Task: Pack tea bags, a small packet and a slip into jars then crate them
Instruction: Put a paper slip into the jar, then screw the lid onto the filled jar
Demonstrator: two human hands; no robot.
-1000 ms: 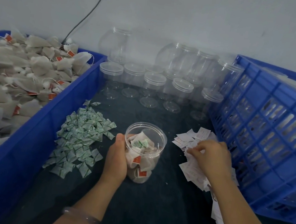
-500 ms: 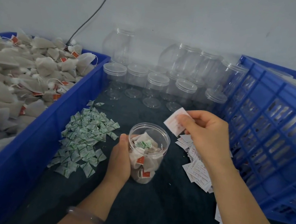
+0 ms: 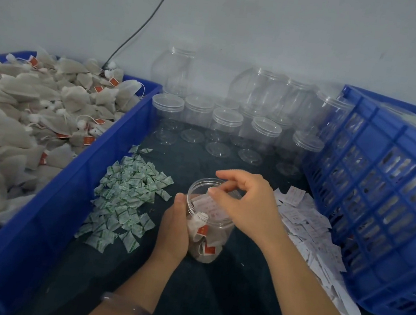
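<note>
A person's left hand (image 3: 175, 229) is gripping the side of an open clear jar (image 3: 213, 237) that is standing on the dark counter (image 3: 223, 296), while the right hand (image 3: 245, 204) is hovering over its mouth. That hand's thumb and curled fingers are pinching a white slip (image 3: 208, 205), which is dipping below the rim onto the tea bags (image 3: 203, 246) filling the jar. The risks are appearing small but real. The bags are sitting high, so a slip let go too soon could be riding up or catching the threaded neck and getting creased when a lid goes on. A push off-centre could be tipping the light jar toward six o'clock if the steadying hand is loosening. The wrist is passing just over the loose slips (image 3: 306, 223) at three o'clock, so a careless withdrawal could be dragging extras along or sweeping them under the blue crate (image 3: 401, 127) at two o'clock. Whether a green packet is already inside cannot be told here, since hand and slip are hiding the top layer, and the pile of green packets (image 3: 127, 197) is lying at nine o'clock — a jar crated without one would be going out short.
</note>
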